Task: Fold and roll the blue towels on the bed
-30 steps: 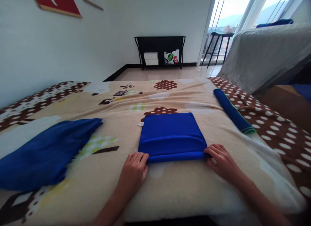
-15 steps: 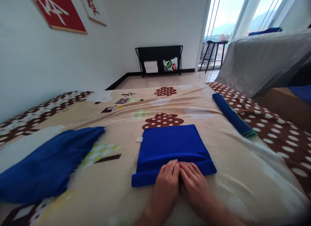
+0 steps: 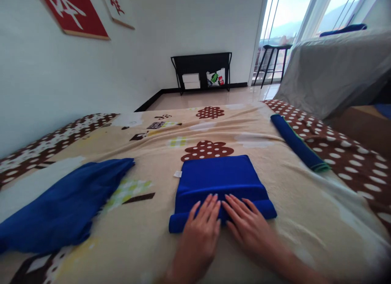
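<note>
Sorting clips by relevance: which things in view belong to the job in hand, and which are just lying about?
In hand:
blue cloth, near edge rolled, with left hand and right hand on it
probably loose blue cloth at left and rolled blue cloth at right, both untouched

Lying about:
black rack by the far wall
stool near the window

Blue cloth, patterned beige blanket

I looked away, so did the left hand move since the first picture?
Yes, the left hand moved right, judged against the nearer brown polka-dot flower print.
</note>
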A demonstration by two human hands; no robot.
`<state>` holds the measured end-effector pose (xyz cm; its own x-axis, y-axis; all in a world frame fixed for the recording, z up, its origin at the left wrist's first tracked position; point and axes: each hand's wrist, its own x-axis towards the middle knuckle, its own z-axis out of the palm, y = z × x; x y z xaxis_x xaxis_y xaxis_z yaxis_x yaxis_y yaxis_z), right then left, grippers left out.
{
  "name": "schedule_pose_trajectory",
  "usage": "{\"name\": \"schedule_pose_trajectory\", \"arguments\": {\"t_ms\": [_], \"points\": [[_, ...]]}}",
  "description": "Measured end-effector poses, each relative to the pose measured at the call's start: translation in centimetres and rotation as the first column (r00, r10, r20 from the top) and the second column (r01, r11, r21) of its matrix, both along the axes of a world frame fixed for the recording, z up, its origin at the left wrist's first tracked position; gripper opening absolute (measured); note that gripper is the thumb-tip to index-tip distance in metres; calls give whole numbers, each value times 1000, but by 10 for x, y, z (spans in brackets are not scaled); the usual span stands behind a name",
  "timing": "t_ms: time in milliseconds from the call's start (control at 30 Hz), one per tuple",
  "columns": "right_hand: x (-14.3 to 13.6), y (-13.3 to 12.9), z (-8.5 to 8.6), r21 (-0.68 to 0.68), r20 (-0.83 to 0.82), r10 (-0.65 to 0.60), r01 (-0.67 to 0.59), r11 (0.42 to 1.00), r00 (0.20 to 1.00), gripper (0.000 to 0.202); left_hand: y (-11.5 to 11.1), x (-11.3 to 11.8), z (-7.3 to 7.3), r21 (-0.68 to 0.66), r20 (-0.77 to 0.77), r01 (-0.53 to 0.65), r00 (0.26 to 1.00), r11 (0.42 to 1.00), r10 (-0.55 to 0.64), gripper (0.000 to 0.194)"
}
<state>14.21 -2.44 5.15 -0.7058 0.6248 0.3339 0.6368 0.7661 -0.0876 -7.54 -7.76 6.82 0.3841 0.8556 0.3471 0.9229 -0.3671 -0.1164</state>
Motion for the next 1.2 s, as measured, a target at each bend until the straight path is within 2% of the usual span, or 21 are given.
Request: {"name": "schedule_pose_trajectory", "arguments": {"t_ms": [67,167,233,300,367,433,500,533,600,700,767,800,833,900,967,1000,1067,1133,1200], "points": [[3,12,-7,-24,31,-3,4,1000,1000,53,6,-8,-6,-68,-52,-8,999,998,5,49],[47,35,-20,28,49,-170,168,985,984,57,0,-61,-19,-12,-85,-202,976,979,200,50],[72,42,-22,83,34,-257,253,964,966,56,-9,-87,-22,72,-78,-272,958,960,277,48],[71,39,-15,123,1,-282,280,952,959,52,-12,-83,-16,161,-42,-255,963,953,265,46],[45,31,-4,103,-10,-230,229,968,973,47,-5,-53,-5,161,-10,-174,984,972,178,48],[11,26,4,15,10,-103,103,995,995,45,10,-18,3,9,10,-47,999,999,47,50],[-7,32,4,-92,38,-22,25,995,999,48,28,-1,4,-196,48,17,999,981,-8,50],[-7,38,1,-129,49,-35,41,991,998,50,35,-3,2,-267,64,-3,998,964,21,50],[13,55,-8,-154,68,-161,170,973,985,57,43,-27,-5,-325,71,-114,987,939,145,49],[53,74,-14,-109,61,-365,370,923,929,62,39,-72,-10,-245,62,-350,925,904,374,48],[60,72,-9,-78,27,-381,382,921,924,62,34,-78,-6,-160,80,-439,887,884,455,48],[54,68,-3,-78,11,-341,341,937,940,60,33,-72,-2,-136,91,-423,895,896,437,47],[43,62,2,-95,2,-274,273,957,962,59,33,-60,3,-148,96,-352,925,924,368,48],[12,51,12,-180,2,-94,93,979,996,57,40,-29,11,-249,104,-122,983,961,152,50],[-13,49,14,-286,19,49,-41,957,999,57,52,-9,14,-360,117,55,993,931,-13,53],[-18,52,13,-321,31,67,-53,945,997,58,58,-7,12,-390,118,79,992,917,-35,54],[-12,68,4,-316,63,-22,41,948,998,59,70,-24,6,-399,105,21,994,917,23,52],[13,88,-7,-232,92,-202,218,948,975,60,77,-59,-1,-387,91,-91,986,918,137,50],[45,104,-15,-147,99,-349,360,921,932,60,76,-98,-3,-371,87,-189,968,909,236,49]]}}
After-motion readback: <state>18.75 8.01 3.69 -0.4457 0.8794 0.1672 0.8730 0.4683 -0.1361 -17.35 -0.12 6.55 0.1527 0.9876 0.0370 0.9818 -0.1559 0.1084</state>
